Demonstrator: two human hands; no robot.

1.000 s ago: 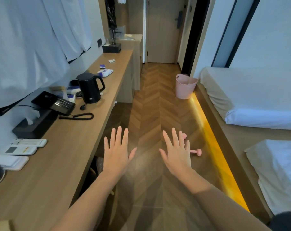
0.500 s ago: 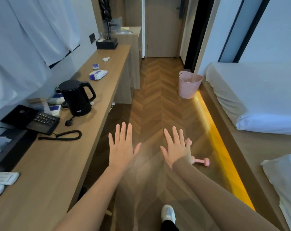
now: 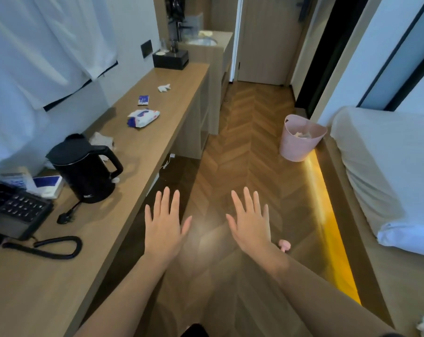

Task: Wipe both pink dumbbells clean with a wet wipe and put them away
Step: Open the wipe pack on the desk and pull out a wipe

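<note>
A desk runs along the left wall, carrying a telephone nearest, a kettle behind it and a wipes pack farther back. A bed lies right, a bin on the floor beside it. A dumbbell lies on the floor, partly behind the right forearm.

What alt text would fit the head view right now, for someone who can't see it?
Both hands, left and right, are held out open and empty over a wood floor, with a pink dumbbell peeking out beside the right wrist. A desk on the left holds a wipes pack and kettle; a pink bin stands ahead.
</note>
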